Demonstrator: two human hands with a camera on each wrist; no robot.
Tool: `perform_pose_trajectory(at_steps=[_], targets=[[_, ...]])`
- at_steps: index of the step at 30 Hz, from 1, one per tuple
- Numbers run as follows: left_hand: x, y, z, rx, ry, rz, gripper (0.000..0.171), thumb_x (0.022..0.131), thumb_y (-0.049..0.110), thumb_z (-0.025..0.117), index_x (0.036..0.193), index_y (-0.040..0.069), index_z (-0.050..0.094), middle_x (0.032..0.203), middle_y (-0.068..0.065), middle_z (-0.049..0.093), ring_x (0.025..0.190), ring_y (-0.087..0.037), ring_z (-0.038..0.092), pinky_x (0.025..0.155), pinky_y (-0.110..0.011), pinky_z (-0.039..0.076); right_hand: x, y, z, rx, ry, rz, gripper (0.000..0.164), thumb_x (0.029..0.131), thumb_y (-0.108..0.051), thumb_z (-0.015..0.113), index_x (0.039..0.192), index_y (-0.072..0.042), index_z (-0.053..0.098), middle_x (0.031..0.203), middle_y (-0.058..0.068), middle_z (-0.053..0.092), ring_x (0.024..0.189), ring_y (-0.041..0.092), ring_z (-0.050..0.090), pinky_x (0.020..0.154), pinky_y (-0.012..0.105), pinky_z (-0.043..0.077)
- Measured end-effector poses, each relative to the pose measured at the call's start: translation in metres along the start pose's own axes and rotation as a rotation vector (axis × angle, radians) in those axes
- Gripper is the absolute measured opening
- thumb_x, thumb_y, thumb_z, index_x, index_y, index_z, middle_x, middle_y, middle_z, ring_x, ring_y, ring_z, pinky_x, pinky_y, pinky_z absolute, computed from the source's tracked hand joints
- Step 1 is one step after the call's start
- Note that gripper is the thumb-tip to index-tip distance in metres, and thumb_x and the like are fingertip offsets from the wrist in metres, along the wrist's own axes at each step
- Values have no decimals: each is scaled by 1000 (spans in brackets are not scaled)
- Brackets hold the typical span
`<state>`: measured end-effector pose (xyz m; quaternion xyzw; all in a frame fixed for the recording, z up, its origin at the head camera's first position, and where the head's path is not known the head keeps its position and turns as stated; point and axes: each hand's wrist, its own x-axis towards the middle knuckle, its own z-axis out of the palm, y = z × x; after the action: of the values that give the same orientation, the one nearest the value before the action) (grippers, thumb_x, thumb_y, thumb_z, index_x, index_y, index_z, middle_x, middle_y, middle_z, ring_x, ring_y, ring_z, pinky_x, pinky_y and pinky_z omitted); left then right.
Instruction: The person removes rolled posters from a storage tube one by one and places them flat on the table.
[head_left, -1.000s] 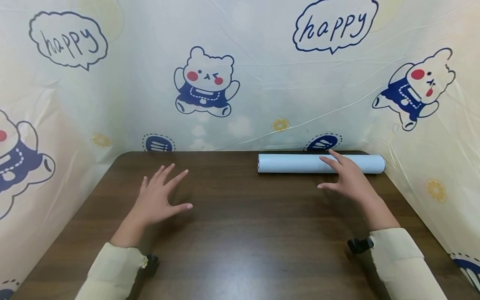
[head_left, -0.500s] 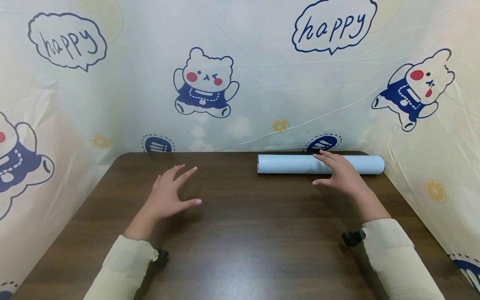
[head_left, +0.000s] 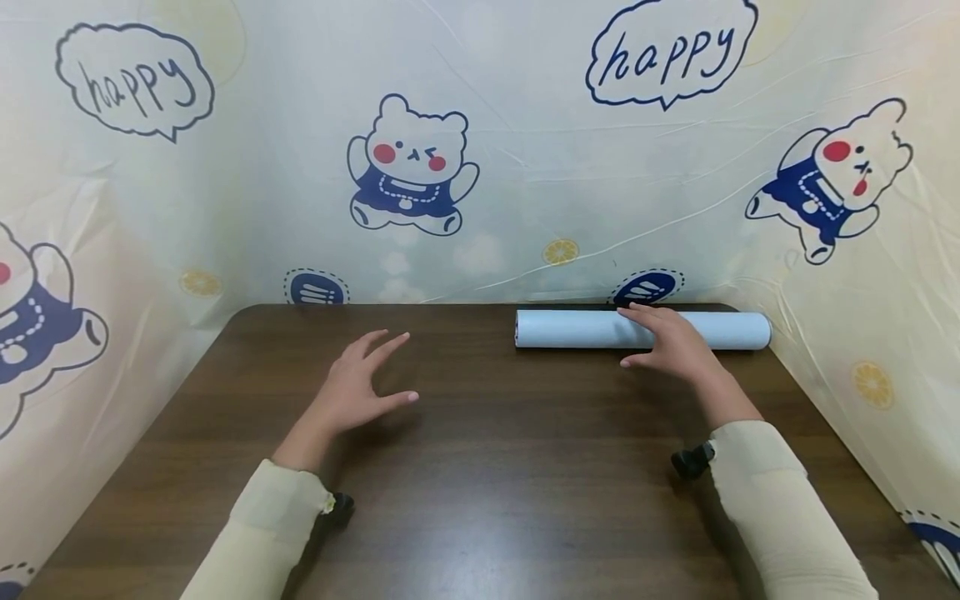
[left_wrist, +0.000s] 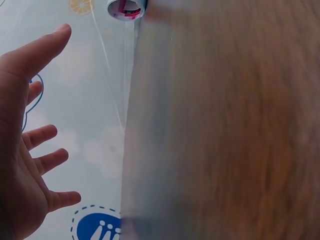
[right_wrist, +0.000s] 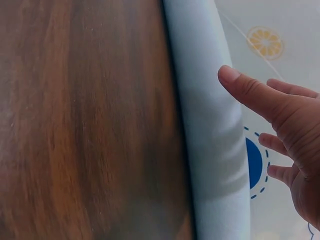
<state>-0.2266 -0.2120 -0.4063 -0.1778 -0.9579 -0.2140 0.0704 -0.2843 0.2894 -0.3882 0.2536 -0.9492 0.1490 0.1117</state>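
A pale blue-white roll [head_left: 566,329], smooth like rolled sheet or paper, lies lengthwise along the back right edge of the brown table. My right hand [head_left: 675,342] hovers at its middle with fingers spread, overlapping it in the head view. In the right wrist view the finger shadows fall across the roll [right_wrist: 212,130], and the thumb shows in front of it. My left hand [head_left: 356,387] is over the left-middle of the table, fingers apart and holding nothing. The left wrist view catches the roll's hollow end [left_wrist: 127,9], with pink marks inside.
A dark wood-grain table [head_left: 480,467] spans the front. A printed curtain [head_left: 510,167] with bears and "happy" bubbles encloses its back and sides. Black wrist devices [head_left: 693,461] sit at both cream sleeve cuffs.
My left hand has moved right across the table. My right hand has shifted slightly left along the roll, its fingers now bent a little more. The roll has stayed put.
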Motion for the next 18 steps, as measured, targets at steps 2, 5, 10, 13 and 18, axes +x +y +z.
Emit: perform_pose_trajectory(at_steps=[2, 5, 10, 13, 18], targets=[[2, 2, 2, -12, -7, 0, 94, 75, 69, 69, 153, 35, 30, 156, -15, 26, 139, -44, 26, 102, -73, 24, 3, 3, 3, 4, -8, 4, 84, 68, -31, 90, 139, -5, 54, 143, 23, 47, 128, 45, 43, 105, 59, 33], [6, 5, 5, -32, -16, 9, 93, 75, 68, 70, 153, 35, 30, 156, -15, 26, 139, -44, 26, 101, -73, 25, 8, 6, 6, 17, -13, 2, 83, 68, -30, 90, 139, -5, 54, 143, 23, 46, 129, 45, 42, 105, 59, 33], [11, 9, 11, -44, -30, 19, 91, 76, 66, 70, 153, 35, 32, 156, -13, 26, 140, -42, 26, 102, -72, 25, 18, 8, 11, 15, -24, -10, 84, 68, -28, 90, 139, -3, 53, 142, 23, 48, 129, 45, 43, 106, 58, 32], [13, 10, 15, -40, -35, 25, 90, 76, 65, 70, 152, 33, 33, 156, -13, 27, 140, -42, 26, 102, -72, 26, 24, 9, 15, 3, -45, -10, 84, 69, -30, 90, 140, -5, 52, 143, 23, 47, 129, 45, 43, 106, 58, 32], [17, 12, 20, -34, -38, 42, 89, 77, 62, 72, 152, 32, 34, 156, -14, 28, 139, -42, 28, 102, -71, 27, 33, 14, 20, -19, -100, 5, 86, 70, -29, 89, 143, -8, 50, 144, 24, 45, 129, 47, 42, 105, 62, 31]])
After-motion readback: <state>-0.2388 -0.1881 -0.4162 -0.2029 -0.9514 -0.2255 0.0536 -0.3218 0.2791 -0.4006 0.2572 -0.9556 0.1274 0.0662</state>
